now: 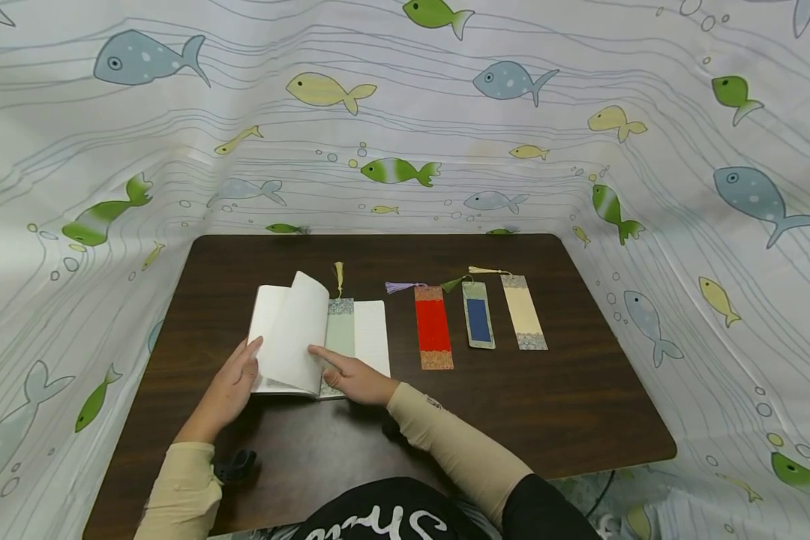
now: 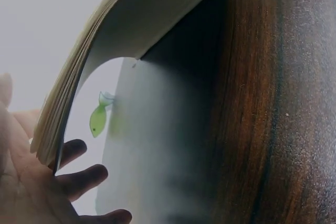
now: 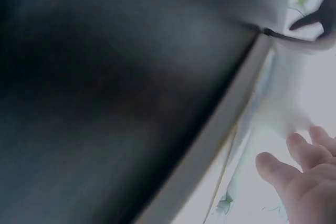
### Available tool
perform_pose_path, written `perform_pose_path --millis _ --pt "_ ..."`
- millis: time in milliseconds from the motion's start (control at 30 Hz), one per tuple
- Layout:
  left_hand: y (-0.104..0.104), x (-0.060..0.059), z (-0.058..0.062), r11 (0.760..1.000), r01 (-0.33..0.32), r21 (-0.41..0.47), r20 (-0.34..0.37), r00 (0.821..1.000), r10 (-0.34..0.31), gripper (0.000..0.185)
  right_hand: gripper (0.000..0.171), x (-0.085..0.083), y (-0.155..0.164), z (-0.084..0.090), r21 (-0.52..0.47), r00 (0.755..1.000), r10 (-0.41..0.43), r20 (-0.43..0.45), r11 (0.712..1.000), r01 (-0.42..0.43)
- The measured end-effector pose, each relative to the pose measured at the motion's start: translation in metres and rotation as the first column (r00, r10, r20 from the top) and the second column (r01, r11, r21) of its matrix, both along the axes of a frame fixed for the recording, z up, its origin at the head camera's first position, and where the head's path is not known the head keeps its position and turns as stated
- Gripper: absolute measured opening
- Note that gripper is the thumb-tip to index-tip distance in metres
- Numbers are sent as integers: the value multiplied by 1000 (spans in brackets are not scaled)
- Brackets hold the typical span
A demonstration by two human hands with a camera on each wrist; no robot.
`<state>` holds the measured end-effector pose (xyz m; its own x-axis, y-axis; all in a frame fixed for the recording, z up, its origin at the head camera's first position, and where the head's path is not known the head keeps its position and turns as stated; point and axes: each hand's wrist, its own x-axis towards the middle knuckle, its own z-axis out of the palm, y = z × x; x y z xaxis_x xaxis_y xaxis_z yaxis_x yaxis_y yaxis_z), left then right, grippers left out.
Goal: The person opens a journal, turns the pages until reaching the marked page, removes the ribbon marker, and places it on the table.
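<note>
An open notebook (image 1: 371,330) with white pages lies left of centre on the table. My left hand (image 1: 226,386) grips its left edge, thumb over the pages; in the left wrist view, fingers (image 2: 84,179) reach beneath the raised cover (image 2: 118,35). A curved page (image 1: 304,337) stands partly lifted near the middle. My right hand (image 1: 361,379) points its index finger at that page's edge, the fingertip touching it, and the hand lies over the right half. A pale green bookmark (image 1: 340,326) with a yellow tassel rests in the notebook by the spine, its lower part behind the right hand.
Right of the notebook lie a red bookmark (image 1: 433,322) with a purple tassel, a blue bookmark (image 1: 478,319) with a green tassel and a cream bookmark (image 1: 523,307). All are on the dark wooden table (image 1: 553,420). A fish-print curtain (image 1: 432,112) surrounds it.
</note>
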<state>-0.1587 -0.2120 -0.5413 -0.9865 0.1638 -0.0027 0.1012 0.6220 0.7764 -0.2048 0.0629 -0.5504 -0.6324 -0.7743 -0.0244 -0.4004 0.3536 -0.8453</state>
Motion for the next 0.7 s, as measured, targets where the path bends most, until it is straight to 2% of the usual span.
perform_pose_path --millis 100,200,267,333,400,467,533,600,700 --pt "1 -1 1 1000 -8 18 -2 1000 8 59 60 2 -7 -3 115 993 68 -97 992 -57" --pt "2 -2 2 999 -12 -43 7 1000 12 66 57 2 -9 -4 145 989 77 -123 988 -59" --pt "3 -3 1 995 -12 -94 18 1000 14 73 53 1 -8 -4 134 990 13 -138 991 5" --pt "4 -4 0 992 -9 -127 26 1000 12 77 46 0 -5 -4 125 977 -116 -179 982 139" --pt "3 -4 -2 991 -8 -131 35 999 13 79 39 -2 -2 -4 126 932 -283 -225 940 316" --pt "3 -5 -3 991 -7 -130 43 999 13 80 37 -4 0 -3 163 869 -429 -245 866 473" --pt "2 -5 -4 992 -6 -128 46 999 12 80 39 -6 1 -3 220 825 -513 -237 798 560" --pt "2 -5 -4 992 -6 -128 44 999 11 81 45 -8 0 -2 269 815 -546 -191 770 579" --pt "1 -4 -4 992 -6 -127 42 999 11 81 53 -12 -5 -2 283 828 -558 -64 785 551"
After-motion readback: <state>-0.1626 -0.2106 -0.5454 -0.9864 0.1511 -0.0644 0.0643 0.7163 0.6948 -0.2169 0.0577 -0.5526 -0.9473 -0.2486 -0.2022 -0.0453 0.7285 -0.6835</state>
